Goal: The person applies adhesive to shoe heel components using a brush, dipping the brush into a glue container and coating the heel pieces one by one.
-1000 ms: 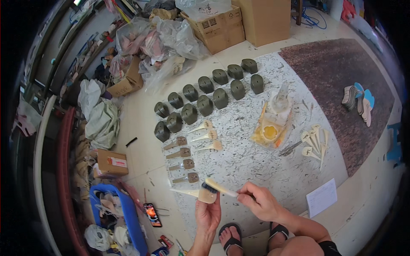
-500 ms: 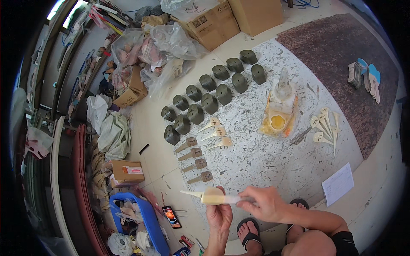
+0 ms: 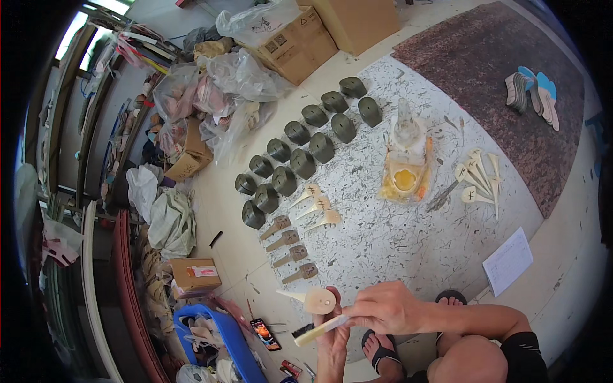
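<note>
My left hand [image 3: 333, 341] grips a cream piece [image 3: 317, 300] with a rounded head and a narrow, pointed tail. A brush [image 3: 321, 330] with dark bristles and a pale handle is in my right hand [image 3: 387, 307], its fingers wrapped round the handle. The brush lies across in front of my left hand, below the cream piece, bristles to the left. Just beyond stand several olive-brown pieces [image 3: 300, 273] with narrow tails, in a column, and a few similar cream pieces [image 3: 319, 205] above them. Two rows of dark green, heel-shaped blocks [image 3: 302, 164] run beyond these.
A yellow-smeared container [image 3: 404, 180] sits on the marked white board [image 3: 377, 255], with more cream pieces [image 3: 477, 175] to its right. Insole-shaped pieces [image 3: 547, 102] lie on a brown sheet [image 3: 472, 60]. A paper [image 3: 507, 262], phone [image 3: 265, 334] and blue basket [image 3: 220, 338] are nearby.
The brush has come off the cream piece's head and swung down toward me, its bristles now showing. The cream piece has tilted, showing its round face. The whole view has shifted slightly.
</note>
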A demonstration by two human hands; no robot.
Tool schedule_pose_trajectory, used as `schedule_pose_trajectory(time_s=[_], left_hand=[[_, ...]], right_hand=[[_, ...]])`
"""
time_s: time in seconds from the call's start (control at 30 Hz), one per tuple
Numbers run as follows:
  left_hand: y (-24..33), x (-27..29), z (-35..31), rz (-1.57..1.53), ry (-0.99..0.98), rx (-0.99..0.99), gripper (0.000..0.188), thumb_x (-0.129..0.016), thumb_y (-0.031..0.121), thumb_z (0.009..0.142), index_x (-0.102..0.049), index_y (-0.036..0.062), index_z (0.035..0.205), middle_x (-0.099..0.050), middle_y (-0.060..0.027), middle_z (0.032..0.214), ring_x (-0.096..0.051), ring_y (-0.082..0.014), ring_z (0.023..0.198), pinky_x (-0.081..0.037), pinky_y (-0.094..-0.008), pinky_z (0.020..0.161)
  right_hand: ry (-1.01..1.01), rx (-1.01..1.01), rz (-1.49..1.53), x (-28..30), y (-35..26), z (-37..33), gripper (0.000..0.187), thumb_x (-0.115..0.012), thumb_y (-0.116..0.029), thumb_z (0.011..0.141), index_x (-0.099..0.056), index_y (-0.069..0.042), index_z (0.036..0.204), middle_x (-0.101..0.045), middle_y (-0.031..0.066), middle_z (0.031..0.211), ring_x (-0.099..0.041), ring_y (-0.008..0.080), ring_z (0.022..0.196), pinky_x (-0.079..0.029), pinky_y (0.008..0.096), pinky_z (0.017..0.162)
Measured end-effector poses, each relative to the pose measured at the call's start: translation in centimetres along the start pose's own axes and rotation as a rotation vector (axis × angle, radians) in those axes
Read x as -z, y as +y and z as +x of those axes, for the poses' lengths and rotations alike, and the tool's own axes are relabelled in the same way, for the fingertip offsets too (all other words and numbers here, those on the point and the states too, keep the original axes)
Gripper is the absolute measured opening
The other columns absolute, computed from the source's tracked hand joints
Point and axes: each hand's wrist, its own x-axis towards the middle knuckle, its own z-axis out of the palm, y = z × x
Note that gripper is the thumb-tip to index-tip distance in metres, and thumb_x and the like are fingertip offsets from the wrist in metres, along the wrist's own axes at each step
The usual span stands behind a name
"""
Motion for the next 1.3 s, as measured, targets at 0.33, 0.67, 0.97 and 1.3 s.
schedule_pose_trajectory(time_s=[0.33, 0.67, 0.97, 1.3], left_hand=[[0.6, -0.7, 0.0, -0.116, -0.01, -0.068, 0.035, -0.064, 0.004, 0.085, -0.055, 0.0014, 0.119, -0.054, -0.0147, 0.123, -0.051, -0.0272, 0.119, -0.055, -0.0373, 0.094], [1.2, -1.2, 0.0, -0.191, -0.099, -0.001, 0.03, -0.059, 0.004, 0.089, -0.054, 0.0004, 0.119, -0.053, -0.0156, 0.122, -0.049, -0.0253, 0.121, -0.053, -0.0382, 0.097], [0.7, -1.3, 0.0, 0.032, -0.048, -0.179, 0.031, -0.056, 0.007, 0.092, -0.05, -0.0039, 0.122, -0.056, -0.0183, 0.122, -0.055, -0.0257, 0.116, -0.05, -0.0346, 0.1], [-0.5, -1.5, 0.3, 0.355, 0.024, -0.344, 0.035, -0.055, 0.009, 0.093, -0.049, -0.0053, 0.124, -0.056, -0.0176, 0.126, -0.055, -0.0236, 0.117, -0.047, -0.0328, 0.103]], right_hand=[[0.105, -0.142, -0.087, 1.1, 1.6, -0.2, 0.02, -0.077, -0.018, 0.074, -0.066, -0.009, 0.088, -0.058, 0.0043, 0.066, -0.057, 0.0226, 0.056, -0.043, 0.0332, 0.048], [-0.144, -0.475, 0.224, 1.5, 1.5, -2.1, 0.019, -0.071, -0.015, 0.083, -0.064, -0.002, 0.095, -0.066, 0.0068, 0.076, -0.063, 0.0159, 0.065, -0.048, 0.0287, 0.056], [-0.14, -0.672, 0.426, 1.1, 2.2, -2.4, 0.018, -0.062, -0.018, 0.091, -0.061, -0.001, 0.097, -0.06, 0.0057, 0.069, -0.053, 0.0109, 0.059, -0.042, 0.0276, 0.055], [-0.018, -0.563, 0.342, 0.2, 1.3, -1.0, 0.02, -0.061, -0.022, 0.092, -0.058, -0.002, 0.093, -0.054, 0.0081, 0.061, -0.049, 0.0152, 0.051, -0.04, 0.031, 0.05]])
